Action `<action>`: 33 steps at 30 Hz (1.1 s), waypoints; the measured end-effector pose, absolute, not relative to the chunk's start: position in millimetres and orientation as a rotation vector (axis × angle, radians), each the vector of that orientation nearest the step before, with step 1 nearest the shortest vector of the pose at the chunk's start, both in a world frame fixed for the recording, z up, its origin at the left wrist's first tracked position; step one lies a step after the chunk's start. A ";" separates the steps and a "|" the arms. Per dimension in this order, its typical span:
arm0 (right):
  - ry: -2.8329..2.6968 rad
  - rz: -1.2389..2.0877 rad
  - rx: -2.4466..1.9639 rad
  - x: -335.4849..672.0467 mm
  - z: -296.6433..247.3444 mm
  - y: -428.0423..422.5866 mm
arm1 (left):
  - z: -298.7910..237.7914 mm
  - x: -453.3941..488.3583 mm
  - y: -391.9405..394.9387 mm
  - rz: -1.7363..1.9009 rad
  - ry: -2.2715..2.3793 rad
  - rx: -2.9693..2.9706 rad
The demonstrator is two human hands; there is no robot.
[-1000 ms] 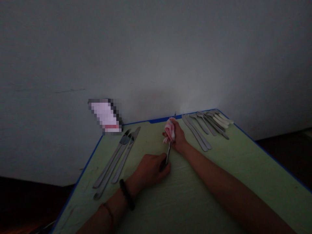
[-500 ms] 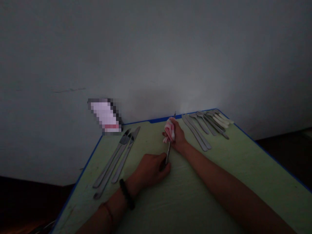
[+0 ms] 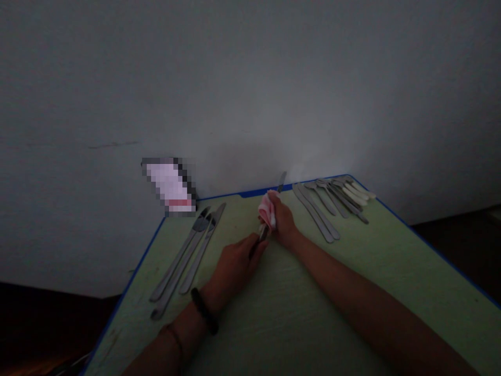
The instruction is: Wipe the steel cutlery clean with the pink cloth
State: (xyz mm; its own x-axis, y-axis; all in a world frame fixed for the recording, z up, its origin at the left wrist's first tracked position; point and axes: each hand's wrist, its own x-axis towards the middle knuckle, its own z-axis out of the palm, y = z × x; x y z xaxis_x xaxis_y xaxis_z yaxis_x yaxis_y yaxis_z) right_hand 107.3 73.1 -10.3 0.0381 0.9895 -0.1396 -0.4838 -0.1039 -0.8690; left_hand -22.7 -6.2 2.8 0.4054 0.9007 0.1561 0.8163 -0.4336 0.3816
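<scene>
A metal table knife (image 3: 282, 180) is held over the middle of the table, its blade tip sticking out past a folded pink and white cloth (image 3: 267, 209). My left hand (image 3: 239, 259) is closed around the near end of the knife. With fingers wrapped, my right hand (image 3: 284, 222) grips the cloth around the blade, which hides the knife's middle. Left of my hands lie several pieces of metal cutlery, among them a knife (image 3: 203, 248).
The pale green table (image 3: 313, 324) has a blue edge and stands against a grey wall (image 3: 250, 94). Several knives, spoons (image 3: 323, 198) and white-handled pieces (image 3: 354, 194) lie at the back right. A blurred-out phone-like object (image 3: 168, 185) leans at the back left.
My left hand has moved up and forward, nearer my right hand. More of the knife's blade now shows beyond the cloth, and less of it shows between my hands.
</scene>
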 end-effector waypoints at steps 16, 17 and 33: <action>-1.003 1.106 -1.009 85.7 -10.3 48.0 | -2.0 -31.1 4.6 0.687 1.541 2.208; -1.012 1.093 -1.013 85.8 -11.1 48.4 | -2.0 -31.1 5.1 0.699 1.528 2.213; -0.627 1.470 -0.919 91.0 -19.6 66.5 | -1.4 -23.3 -0.5 0.275 1.569 2.595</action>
